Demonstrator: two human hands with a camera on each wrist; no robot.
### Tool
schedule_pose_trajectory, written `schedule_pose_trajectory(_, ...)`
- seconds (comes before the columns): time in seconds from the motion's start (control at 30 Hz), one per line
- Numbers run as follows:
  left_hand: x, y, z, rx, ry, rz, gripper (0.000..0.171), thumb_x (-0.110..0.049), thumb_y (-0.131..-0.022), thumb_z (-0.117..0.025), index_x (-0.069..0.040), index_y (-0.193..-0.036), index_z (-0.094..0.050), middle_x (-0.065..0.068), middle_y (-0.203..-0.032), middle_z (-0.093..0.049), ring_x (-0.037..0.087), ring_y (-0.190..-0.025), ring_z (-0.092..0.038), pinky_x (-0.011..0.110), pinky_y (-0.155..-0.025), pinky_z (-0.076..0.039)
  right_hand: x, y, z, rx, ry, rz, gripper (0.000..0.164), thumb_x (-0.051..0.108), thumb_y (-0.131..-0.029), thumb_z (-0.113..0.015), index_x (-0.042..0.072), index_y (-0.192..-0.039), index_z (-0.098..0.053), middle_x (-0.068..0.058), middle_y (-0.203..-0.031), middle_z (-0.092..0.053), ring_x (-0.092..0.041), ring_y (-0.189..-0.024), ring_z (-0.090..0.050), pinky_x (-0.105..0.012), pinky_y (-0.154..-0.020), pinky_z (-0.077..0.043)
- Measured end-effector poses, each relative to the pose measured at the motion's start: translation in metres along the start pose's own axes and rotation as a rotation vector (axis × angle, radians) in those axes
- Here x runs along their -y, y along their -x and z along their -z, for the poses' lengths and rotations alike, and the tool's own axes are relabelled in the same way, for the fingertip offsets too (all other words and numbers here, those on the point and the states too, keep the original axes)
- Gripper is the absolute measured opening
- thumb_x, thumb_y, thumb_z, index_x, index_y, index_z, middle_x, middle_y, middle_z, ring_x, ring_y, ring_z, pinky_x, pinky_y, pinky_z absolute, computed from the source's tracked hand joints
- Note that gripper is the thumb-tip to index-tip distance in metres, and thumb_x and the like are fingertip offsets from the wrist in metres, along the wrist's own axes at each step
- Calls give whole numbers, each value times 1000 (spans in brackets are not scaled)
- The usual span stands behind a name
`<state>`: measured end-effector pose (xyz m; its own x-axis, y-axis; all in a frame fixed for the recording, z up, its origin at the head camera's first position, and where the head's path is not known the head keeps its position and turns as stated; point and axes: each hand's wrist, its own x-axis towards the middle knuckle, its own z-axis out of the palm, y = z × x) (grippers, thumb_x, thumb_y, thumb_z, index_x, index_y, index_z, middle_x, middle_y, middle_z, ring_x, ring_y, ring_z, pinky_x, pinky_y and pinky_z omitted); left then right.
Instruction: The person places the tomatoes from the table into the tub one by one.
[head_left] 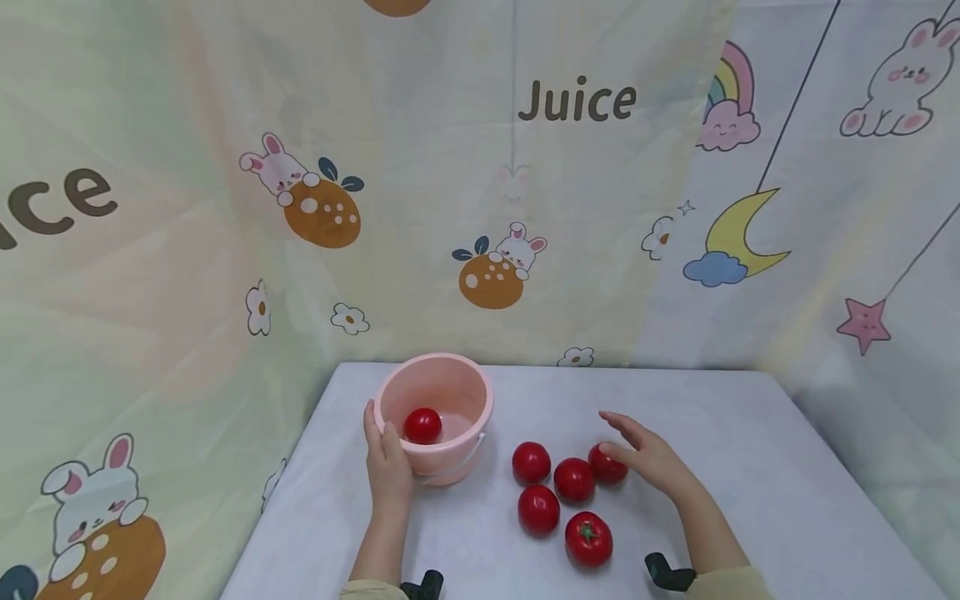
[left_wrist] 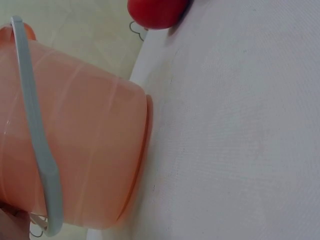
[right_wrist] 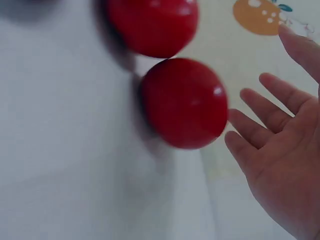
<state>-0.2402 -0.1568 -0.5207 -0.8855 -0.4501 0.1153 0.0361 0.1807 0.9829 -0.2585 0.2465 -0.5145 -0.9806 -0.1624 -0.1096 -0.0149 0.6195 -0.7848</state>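
A pink bucket (head_left: 453, 467) stands at the left of the table, a tomato (head_left: 422, 425) inside it. My left hand (head_left: 390, 471) grips its near left side, fingers along the outer wall and thumb by the rim. In the left wrist view, the pale handle (left_wrist: 37, 115) hangs down along the bucket's side. My right hand (head_left: 656, 460) hovers with fingers spread beside the rightmost tomato (head_left: 609, 467), overlapping it in the head view. The right wrist view shows the fingers held apart and nothing in the palm, close to a tomato (right_wrist: 185, 102).
Several more tomatoes lie grouped right of the bucket, among them a near one (head_left: 588, 540) with its green calyx up. A white cloth covers the table (head_left: 675, 392). Printed curtains (head_left: 420, 208) hang behind and on both sides.
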Motion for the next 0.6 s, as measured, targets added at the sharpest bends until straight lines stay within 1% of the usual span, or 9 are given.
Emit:
schedule_pose_trajectory(0.07, 1, 0, 1, 0, 4, -3, 61, -52, -100, -47, -57, -149, -12, -16, -159, -28, 19, -148, -27, 56, -104, -47, -9, 1, -5, -2, 2, -14, 78, 53, -88, -66, 26, -154, -33, -15, -159, -34, -45, -146, -28, -65, -106, -40)
schedule_pose_trajectory(0.13, 1, 0, 1, -1, 7, -6, 61, -52, -99, -48, -58, -149, -13, -16, -159, -28, 18, -148, -27, 55, -103, -48, -17, 0, -9, -1, -16, -10, 78, 50, -89, -66, 25, -155, -31, -16, -159, -33, -45, -146, -28, -65, -107, -40)
schedule_pose_trajectory(0.3, 2, 0, 1, -4, 10, -5, 61, -55, -99, -48, -58, -149, -13, -17, -159, -28, 18, -148, -27, 55, -103, -48, -32, -2, -16, 5, -58, -5, 80, 49, -86, -70, 26, -154, -33, -14, -157, -36, -41, -145, -32, -63, -107, -41)
schedule_pose_trajectory(0.43, 4, 0, 1, 5, 13, -3, 63, -58, -97, -49, -58, -149, -13, -18, -158, -28, 17, -148, -27, 54, -103, -49, -40, -2, -21, 5, -56, -17, 83, 50, -84, -72, 27, -153, -33, -14, -157, -37, -41, -145, -31, -64, -104, -44)
schedule_pose_trajectory(0.6, 4, 0, 1, 3, 19, -10, 65, -59, -95, -50, -58, -149, -13, -19, -158, -29, 17, -147, -28, 53, -102, -49, -47, -3, -25, -7, -63, -41, 85, 54, -82, -73, 29, -153, -33, -13, -157, -36, -41, -146, -28, -66, -107, -38)
